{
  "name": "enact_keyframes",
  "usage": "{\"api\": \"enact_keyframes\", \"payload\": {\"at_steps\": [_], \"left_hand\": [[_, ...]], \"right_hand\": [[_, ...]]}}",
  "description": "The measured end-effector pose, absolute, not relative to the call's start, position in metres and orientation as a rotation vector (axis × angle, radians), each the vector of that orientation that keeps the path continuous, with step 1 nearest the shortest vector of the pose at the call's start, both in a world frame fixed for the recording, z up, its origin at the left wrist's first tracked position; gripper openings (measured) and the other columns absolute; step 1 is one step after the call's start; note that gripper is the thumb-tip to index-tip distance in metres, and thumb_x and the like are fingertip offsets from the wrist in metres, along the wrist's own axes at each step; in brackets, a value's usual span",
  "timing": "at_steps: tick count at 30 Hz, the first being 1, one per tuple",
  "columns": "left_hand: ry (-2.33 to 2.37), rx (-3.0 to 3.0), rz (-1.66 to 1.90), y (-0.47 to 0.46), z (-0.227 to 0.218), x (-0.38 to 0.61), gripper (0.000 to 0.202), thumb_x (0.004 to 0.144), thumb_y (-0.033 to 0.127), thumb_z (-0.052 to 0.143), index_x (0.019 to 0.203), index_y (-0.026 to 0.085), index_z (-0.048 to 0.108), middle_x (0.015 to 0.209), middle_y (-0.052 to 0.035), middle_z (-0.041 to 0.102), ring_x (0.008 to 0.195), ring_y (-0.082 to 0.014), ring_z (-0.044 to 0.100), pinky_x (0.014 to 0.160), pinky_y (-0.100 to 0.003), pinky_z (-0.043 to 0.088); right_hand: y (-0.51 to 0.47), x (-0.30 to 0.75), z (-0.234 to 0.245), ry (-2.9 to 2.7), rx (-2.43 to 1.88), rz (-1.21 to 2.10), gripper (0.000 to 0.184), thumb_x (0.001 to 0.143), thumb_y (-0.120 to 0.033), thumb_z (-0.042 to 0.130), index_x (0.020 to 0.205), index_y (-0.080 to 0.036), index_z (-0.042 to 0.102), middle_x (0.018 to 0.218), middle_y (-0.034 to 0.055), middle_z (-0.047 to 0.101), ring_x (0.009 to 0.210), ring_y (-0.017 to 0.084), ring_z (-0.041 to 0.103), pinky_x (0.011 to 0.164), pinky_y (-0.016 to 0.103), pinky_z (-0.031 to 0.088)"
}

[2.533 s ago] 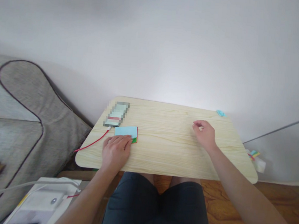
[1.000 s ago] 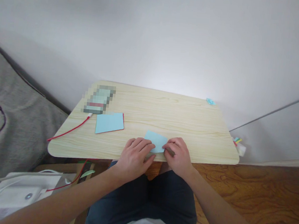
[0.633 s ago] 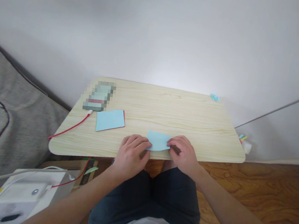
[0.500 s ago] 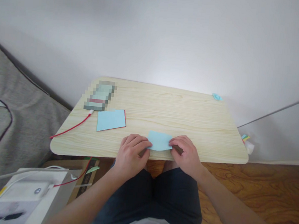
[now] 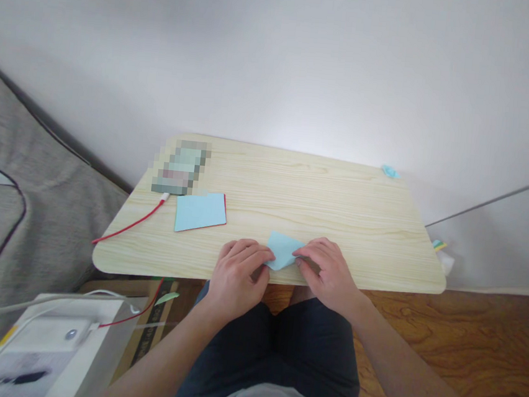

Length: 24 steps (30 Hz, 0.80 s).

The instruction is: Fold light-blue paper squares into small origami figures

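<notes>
Bench [image 5: 293,189], left to right: red cable [image 5: 138,222] running to a blurred phone [image 5: 182,165]; blue-topped paper stack [image 5: 201,212] beside it. Left hand [image 5: 241,274] has fingertips on the blue sheet [image 5: 282,250], grip unclear; sheet at front edge, between hands; right hand [image 5: 327,270] pinches its right end.

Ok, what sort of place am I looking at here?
Probably a room in a home: a grey fabric sofa with dark piping, a pale wood-grain table with rounded corners and a brown wood-patterned floor.
</notes>
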State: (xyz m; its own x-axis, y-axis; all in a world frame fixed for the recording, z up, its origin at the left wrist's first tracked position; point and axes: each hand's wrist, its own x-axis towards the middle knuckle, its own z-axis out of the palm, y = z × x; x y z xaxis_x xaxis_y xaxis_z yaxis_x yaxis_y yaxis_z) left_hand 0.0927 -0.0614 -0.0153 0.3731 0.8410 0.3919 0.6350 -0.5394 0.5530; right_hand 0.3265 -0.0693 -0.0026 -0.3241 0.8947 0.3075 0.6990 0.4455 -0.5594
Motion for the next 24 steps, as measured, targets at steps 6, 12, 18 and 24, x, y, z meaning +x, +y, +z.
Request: {"api": "enact_keyframes", "payload": {"at_steps": [6, 12, 18, 24], "left_hand": [[1.252, 2.350, 0.885, -0.062, -0.015, 0.092, 0.017, 0.087, 0.017, 0.062, 0.094, 0.027, 0.072, 0.111, 0.0012, 0.075, 0.114, -0.0233, 0.061, 0.105, -0.046, 0.039], [1.279, 2.383, 0.864, -0.063, -0.011, 0.090, 0.017, 0.086, 0.017, 0.063, 0.091, 0.028, 0.075, 0.113, -0.0010, 0.073, 0.112, -0.0244, 0.059, 0.101, -0.045, 0.041], [1.263, 2.375, 0.853, -0.063, -0.010, 0.089, 0.019, 0.087, 0.016, 0.061, 0.095, 0.028, 0.074, 0.105, -0.0023, 0.075, 0.107, -0.0246, 0.060, 0.100, -0.047, 0.040], [1.254, 2.342, 0.911, -0.062, -0.010, 0.089, 0.016, 0.087, 0.013, 0.060, 0.088, 0.025, 0.071, 0.108, -0.0031, 0.075, 0.112, -0.0250, 0.060, 0.104, -0.047, 0.039]], "right_hand": [[-0.067, 0.312, 0.006, -2.131, -1.297, 0.412, 0.021, 0.094, -0.016, 0.058, 0.107, -0.027, 0.071, 0.109, 0.0064, 0.066, 0.106, 0.025, 0.056, 0.093, 0.045, 0.043], [-0.069, 0.300, 0.003, -2.110, -1.350, 0.241, 0.023, 0.089, -0.018, 0.065, 0.101, -0.033, 0.078, 0.106, 0.0070, 0.055, 0.104, 0.027, 0.050, 0.093, 0.048, 0.039], [-0.068, 0.295, 0.005, -2.152, -1.366, 0.211, 0.022, 0.089, -0.021, 0.067, 0.099, -0.037, 0.078, 0.099, 0.0058, 0.059, 0.102, 0.027, 0.049, 0.096, 0.051, 0.037], [-0.060, 0.297, 0.007, -2.205, -1.280, 0.296, 0.018, 0.088, -0.021, 0.068, 0.099, -0.033, 0.076, 0.122, 0.0053, 0.061, 0.122, 0.031, 0.048, 0.106, 0.054, 0.037]]}}
